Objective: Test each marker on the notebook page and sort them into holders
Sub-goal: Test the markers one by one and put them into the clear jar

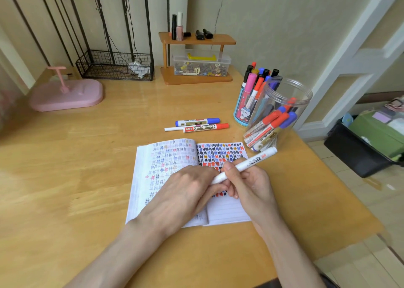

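On my remote feed, the desk carries the open notebook, with the clear jar at its two o'clock. The left hand flattens the page, its grip unclear to me. The right hand has its grip wrapped round the white marker, tilted low, apparently to write.

- The light wooden table carries everything.
- An open notebook lies flat near the front edge.
- Just behind it lie three markers side by side: a blue-capped marker, a red-capped marker and a thin white marker.
- At the right stand a clear jar and, just behind it, a blue holder, both with markers.
- Along the back stand a wooden shelf, a wire basket and a pink stand.
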`<state>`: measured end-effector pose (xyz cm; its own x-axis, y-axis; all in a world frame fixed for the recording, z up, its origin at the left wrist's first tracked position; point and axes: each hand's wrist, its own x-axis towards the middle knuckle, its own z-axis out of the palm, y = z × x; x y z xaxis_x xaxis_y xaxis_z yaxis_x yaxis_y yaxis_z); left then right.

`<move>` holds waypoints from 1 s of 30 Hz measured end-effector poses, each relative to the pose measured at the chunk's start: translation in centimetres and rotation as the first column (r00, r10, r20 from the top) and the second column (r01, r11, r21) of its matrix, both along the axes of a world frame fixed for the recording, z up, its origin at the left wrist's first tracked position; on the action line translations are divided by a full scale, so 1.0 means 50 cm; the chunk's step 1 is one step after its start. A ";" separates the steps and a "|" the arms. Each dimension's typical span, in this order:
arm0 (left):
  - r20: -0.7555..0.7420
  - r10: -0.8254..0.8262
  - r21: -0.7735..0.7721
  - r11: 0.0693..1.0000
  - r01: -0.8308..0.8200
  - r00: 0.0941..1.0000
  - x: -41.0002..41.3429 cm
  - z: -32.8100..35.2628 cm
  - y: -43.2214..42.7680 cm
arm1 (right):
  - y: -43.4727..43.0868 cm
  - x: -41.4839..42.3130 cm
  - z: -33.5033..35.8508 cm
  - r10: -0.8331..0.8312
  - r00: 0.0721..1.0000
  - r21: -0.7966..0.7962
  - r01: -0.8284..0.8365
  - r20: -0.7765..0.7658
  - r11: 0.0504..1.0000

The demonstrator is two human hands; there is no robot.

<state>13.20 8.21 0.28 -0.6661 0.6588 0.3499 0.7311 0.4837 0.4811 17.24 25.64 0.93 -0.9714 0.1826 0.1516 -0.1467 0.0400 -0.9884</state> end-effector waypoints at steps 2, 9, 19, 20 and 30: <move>0.018 -0.002 0.006 1.000 0.002 1.000 0.001 -0.001 0.005 | 0.005 0.000 0.002 -0.007 1.000 0.010 0.007 -0.009 1.000; 0.145 -0.046 0.094 0.995 0.032 0.988 -0.006 0.002 -0.003 | 0.008 0.001 0.008 -0.039 0.999 0.055 0.038 0.016 0.998; 0.049 0.063 -0.011 0.998 -0.062 0.997 -0.016 -0.021 0.001 | 0.079 0.020 0.026 -0.098 0.994 0.092 0.094 0.039 0.991; 0.046 0.078 0.007 0.997 -0.079 0.996 -0.016 -0.023 -0.001 | 0.066 0.020 0.016 -0.085 0.996 0.103 0.081 0.035 0.991; 0.079 0.177 0.060 0.982 -0.182 0.981 -0.020 -0.028 -0.012 | 0.050 0.030 -0.045 -0.310 0.949 0.179 0.297 0.050 0.938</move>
